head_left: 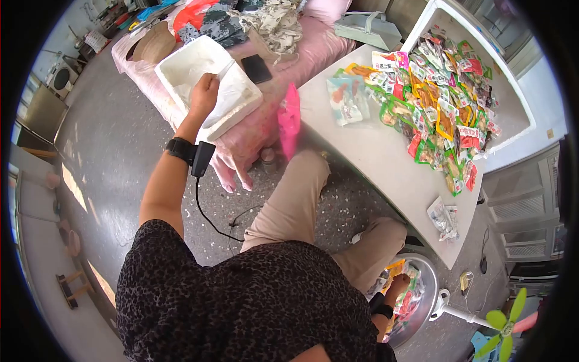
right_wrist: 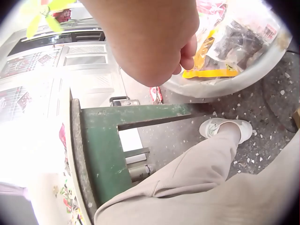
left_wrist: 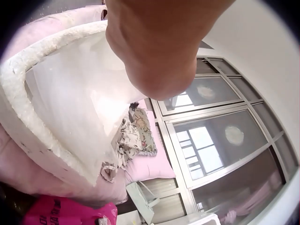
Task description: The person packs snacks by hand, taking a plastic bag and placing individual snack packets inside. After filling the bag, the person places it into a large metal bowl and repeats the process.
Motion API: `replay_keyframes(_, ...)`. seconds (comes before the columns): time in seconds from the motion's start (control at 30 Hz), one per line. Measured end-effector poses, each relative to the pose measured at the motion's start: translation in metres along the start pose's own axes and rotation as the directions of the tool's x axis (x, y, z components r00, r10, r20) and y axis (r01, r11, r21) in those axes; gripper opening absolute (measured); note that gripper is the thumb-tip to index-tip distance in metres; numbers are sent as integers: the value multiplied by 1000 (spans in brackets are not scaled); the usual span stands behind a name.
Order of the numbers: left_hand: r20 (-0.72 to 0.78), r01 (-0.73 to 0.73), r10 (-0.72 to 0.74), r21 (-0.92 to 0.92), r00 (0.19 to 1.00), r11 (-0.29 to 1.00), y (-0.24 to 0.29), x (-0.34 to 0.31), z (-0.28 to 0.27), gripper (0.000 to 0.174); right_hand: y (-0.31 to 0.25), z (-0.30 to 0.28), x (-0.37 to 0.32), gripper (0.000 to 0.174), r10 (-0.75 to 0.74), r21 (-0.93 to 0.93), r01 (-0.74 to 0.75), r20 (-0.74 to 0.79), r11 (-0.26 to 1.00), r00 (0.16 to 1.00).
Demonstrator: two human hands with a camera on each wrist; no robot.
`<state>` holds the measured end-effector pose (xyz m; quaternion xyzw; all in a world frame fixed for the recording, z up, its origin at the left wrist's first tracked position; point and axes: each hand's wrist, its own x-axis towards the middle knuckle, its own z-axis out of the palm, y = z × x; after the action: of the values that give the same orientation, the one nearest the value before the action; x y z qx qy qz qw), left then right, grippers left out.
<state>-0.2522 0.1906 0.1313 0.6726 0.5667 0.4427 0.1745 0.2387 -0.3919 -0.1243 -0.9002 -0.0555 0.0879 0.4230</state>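
My left hand [head_left: 206,93] is over a white foam box [head_left: 241,116] on the bed, fingers curled on the edge of a clear plastic liner [head_left: 228,90]. In the left wrist view, the liner [left_wrist: 70,98] stretches up toward the hand [left_wrist: 159,56]. My right hand [head_left: 398,285] is low at the right, over a metal basin [head_left: 429,289] of packets. Seen from the right wrist, this hand [right_wrist: 150,42] has bent fingertips beside a yellow-edged packet [right_wrist: 211,73]; whether they hold anything is hidden.
A table [head_left: 386,163] at the right bears many colourful food packets [head_left: 443,114], partly spilling from a large white box [head_left: 518,120]. A pink bag [head_left: 289,117] hangs between bed and table. A dark tablet-like object [head_left: 257,69] lies behind the foam box. A green-bladed fan [head_left: 506,329] stands beyond the basin.
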Motion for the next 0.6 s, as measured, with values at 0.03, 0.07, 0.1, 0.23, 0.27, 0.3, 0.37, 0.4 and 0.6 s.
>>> replay_keyframes(0.03,87,35,-27,-100,996,994,1,-2,6,17,-18,2,4,12,-38,-3,38,-37,999,999)
replay_keyframes(0.07,162,152,-96,-377,982,914,10,-6,11,17,-37,4,7,12,-75,-9,75,-75,997,994)
replay_keyframes(0.1,257,272,-139,-610,956,744,25,-13,16,18,-69,3,2,13,-140,31,143,-71,989,988)
replay_keyframes(0.23,583,572,3,-799,813,188,83,-42,26,27,-150,13,-3,12,-307,313,304,-40,900,951)
replay_keyframes(0.27,653,647,47,-756,756,104,97,-49,29,28,-170,16,-7,13,-316,418,278,23,865,949)
replay_keyframes(0.3,716,718,98,-696,691,23,110,-56,33,28,-201,17,-20,13,-340,457,276,61,845,938)
replay_keyframes(0.37,774,804,227,-587,591,-90,120,-69,50,30,-239,33,-37,14,-407,529,278,143,802,902)
replay_keyframes(0.4,787,813,208,-568,581,-124,130,-77,56,31,-248,42,-41,14,-448,563,279,186,778,874)
replay_keyframes(0.6,858,881,227,-412,461,-232,187,-128,81,27,-313,90,-106,48,-686,667,332,377,667,623)
